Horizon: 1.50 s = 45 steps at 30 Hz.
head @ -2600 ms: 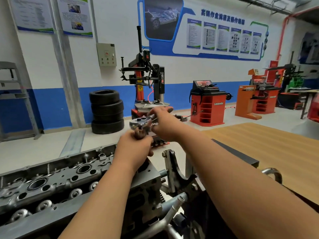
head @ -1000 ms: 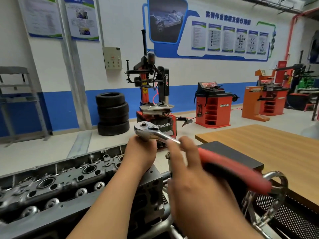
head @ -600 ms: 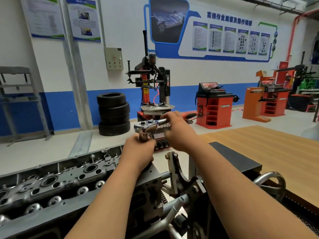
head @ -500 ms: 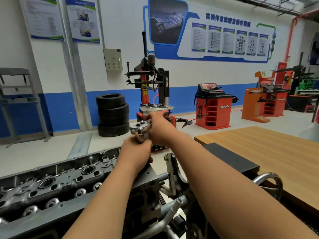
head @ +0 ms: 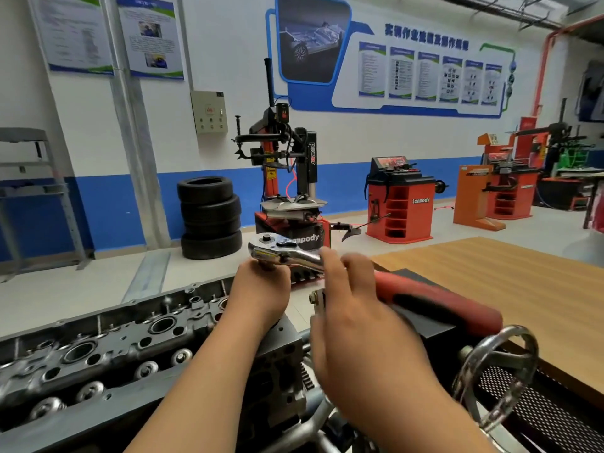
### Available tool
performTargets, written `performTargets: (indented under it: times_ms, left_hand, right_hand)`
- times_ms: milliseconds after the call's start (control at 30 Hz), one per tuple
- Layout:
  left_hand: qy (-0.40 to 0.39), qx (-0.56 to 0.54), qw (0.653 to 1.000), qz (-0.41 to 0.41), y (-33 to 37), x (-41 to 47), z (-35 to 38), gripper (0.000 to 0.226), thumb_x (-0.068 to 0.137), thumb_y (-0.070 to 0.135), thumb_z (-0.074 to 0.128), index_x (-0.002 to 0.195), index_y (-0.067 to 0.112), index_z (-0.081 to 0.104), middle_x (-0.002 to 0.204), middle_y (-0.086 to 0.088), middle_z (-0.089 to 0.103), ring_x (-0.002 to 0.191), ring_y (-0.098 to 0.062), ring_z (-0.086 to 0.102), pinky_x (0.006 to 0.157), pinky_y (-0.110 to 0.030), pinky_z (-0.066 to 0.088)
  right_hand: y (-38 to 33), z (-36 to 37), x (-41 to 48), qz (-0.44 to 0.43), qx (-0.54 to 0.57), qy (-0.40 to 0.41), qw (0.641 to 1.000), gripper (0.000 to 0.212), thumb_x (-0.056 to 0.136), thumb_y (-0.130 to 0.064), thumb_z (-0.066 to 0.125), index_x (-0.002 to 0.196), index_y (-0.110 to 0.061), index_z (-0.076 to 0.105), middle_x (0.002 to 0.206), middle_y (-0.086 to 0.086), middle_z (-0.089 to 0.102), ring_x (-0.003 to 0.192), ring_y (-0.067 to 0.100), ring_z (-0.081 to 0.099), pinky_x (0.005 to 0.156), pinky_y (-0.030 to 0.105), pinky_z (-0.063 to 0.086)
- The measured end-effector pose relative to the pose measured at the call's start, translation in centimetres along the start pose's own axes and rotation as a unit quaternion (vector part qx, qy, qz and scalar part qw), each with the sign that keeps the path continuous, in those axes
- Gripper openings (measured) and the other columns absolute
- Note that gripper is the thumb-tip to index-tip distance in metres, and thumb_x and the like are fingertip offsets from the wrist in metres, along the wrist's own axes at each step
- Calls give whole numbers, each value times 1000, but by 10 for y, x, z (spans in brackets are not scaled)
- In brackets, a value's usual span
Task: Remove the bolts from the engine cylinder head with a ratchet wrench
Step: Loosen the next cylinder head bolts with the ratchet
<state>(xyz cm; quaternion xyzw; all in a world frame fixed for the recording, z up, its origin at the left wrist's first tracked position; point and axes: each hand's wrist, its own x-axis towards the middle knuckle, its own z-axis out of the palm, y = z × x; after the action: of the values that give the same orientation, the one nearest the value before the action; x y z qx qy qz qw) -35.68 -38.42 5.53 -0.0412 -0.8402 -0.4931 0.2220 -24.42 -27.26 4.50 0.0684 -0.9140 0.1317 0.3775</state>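
The grey metal cylinder head [head: 130, 335] lies across the lower left on its stand. A ratchet wrench [head: 281, 251] with a chrome head and a red handle [head: 451, 305] stands over the head's right end. My left hand [head: 261, 289] grips the socket stem just under the ratchet head and hides the bolt beneath it. My right hand [head: 353, 318], blurred, holds the wrench where the chrome shank meets the red grip. The handle points toward me and to the right.
A chrome handwheel [head: 500, 364] of the engine stand sits at lower right above a black mesh tray. A wooden table [head: 510, 276] is at right. Across the floor stand stacked tyres [head: 209, 217], a tyre changer [head: 287, 178] and red balancers [head: 398, 204].
The wrench handle has swung from pointing away from me back toward me and to the right, with my right hand on it. My left hand stays under the ratchet head.
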Motion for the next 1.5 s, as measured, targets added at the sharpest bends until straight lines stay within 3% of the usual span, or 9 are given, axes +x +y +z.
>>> performTargets:
  times_ms: [100, 200, 400, 600, 833, 1000, 1167, 1333, 1500]
  left_hand:
    - [-15, 102, 992, 70, 2, -4, -5, 20, 98, 17, 40, 82, 18, 51, 99, -6, 68, 93, -25, 60, 62, -22, 28]
    - [-22, 82, 996, 37, 5, -5, -4, 24, 93, 9, 43, 71, 12, 53, 81, -15, 64, 74, -32, 58, 51, -23, 34]
    - [-42, -118, 989, -75, -1, -6, -4, 22, 80, 16, 56, 58, 21, 59, 46, 4, 48, 49, -21, 47, 56, -29, 38]
    - [2, -83, 994, -77, 0, -3, -3, 18, 81, 15, 47, 94, 8, 58, 83, -14, 64, 65, -28, 60, 59, -28, 39]
    - [-16, -81, 995, -61, 4, -3, -1, 17, 87, 8, 47, 71, 13, 48, 56, -1, 47, 49, -17, 41, 42, -23, 31]
    - [-26, 16, 999, -40, 3, 2, 1, 12, 90, 9, 42, 84, 7, 52, 68, -4, 50, 56, -14, 44, 41, -16, 30]
    - [12, -1, 999, 41, 3, -6, -1, 20, 91, 3, 49, 74, 13, 46, 63, 6, 44, 53, -2, 39, 42, -3, 33]
    - [-19, -18, 998, -53, 2, -2, -1, 13, 86, 13, 46, 87, 7, 57, 68, -5, 55, 58, -17, 50, 46, -24, 31]
    - [-5, -108, 992, -68, 4, -8, -6, 20, 79, 11, 52, 59, 15, 53, 47, 2, 52, 45, -21, 57, 53, -26, 38]
  right_hand:
    - [-17, -2, -9, -30, -21, 1, 999, 86, 64, -26, 67, 140, -15, 31, 133, 11, 31, 44, 19, 53, 36, 24, 25]
    - [2, 16, 24, 24, 2, 2, 1000, 70, 83, -20, 55, 141, -25, 17, 126, 3, 12, 59, 23, 47, 51, 29, 31]
    - [26, 71, 126, 40, 194, -88, 976, 34, 87, -10, 53, 118, -19, 45, 128, 2, 36, 88, 23, 56, 77, 43, 51]
    - [3, 99, 158, -35, 303, -178, 936, 35, 83, -11, 68, 113, -19, 51, 124, 7, 41, 88, 9, 51, 66, -3, 33]
    - [16, 73, 120, 78, 206, -92, 971, 43, 84, -2, 51, 119, -23, 38, 129, -2, 28, 76, 23, 52, 66, 36, 43]
    - [33, 19, 40, 23, 100, -13, 995, 63, 80, -12, 52, 132, -34, 23, 133, -11, 19, 57, 17, 48, 46, 29, 31]
    - [6, 7, -3, -46, 14, 51, 998, 74, 61, -22, 61, 133, -13, 46, 127, 7, 44, 38, 16, 51, 37, 21, 25]
    - [32, 38, 59, 59, 114, 6, 992, 53, 84, -13, 54, 131, -28, 34, 127, -4, 25, 60, 20, 45, 50, 29, 31]
    - [16, 78, 137, 52, 246, -125, 960, 41, 86, -1, 51, 123, -18, 43, 132, 3, 32, 80, 18, 54, 77, 35, 48]
